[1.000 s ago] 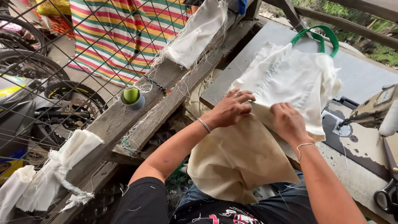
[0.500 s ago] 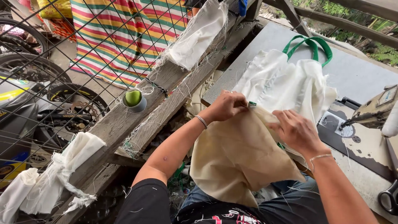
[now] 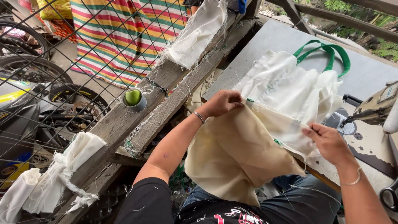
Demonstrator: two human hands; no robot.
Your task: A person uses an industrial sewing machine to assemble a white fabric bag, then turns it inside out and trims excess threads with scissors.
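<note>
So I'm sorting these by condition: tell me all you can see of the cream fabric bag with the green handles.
The cream fabric bag with green handles lies rumpled on the grey table, its two looped handles pointing away from the person. It looks like thin woven cloth with fraying thread ends. A darker beige cloth panel joins its near edge and hangs over the lap. The left hand and right hand pinch that edge.

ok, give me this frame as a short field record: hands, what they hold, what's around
left hand: pinches the top edge of the beige fabric panel
right hand: grips the panel's other edge
white cloth bag: on grey table, green handles
sewing machine: at right edge
green thread spool: in cup on wooden beam
white rags: draped on beam
</note>
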